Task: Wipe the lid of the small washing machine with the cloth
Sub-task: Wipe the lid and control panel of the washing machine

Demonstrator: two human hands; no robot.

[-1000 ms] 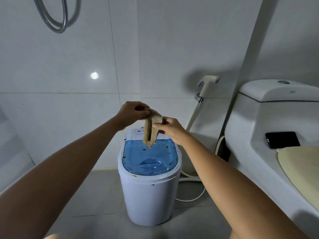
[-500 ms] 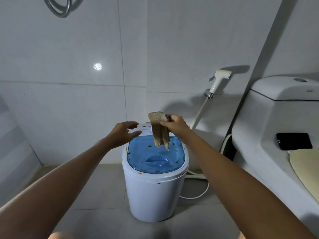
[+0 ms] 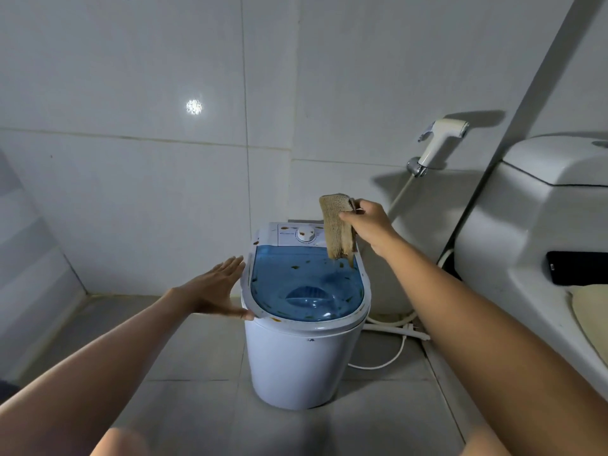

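Pinching tan cloth (image 3: 338, 225) above the washing machine lid's (image 3: 306, 287) back-right corner: right hand (image 3: 370, 225). Left hand (image 3: 217, 287) spread flat, fingers straight, touching the lid's left rim.

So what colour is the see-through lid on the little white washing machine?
Blue, speckled with small brown bits: the translucent plastic lid on the small white washing machine shows best in the head view.

Two bare forearms, no sleeves — hands (image 3: 217, 291) ungloved, ringless.
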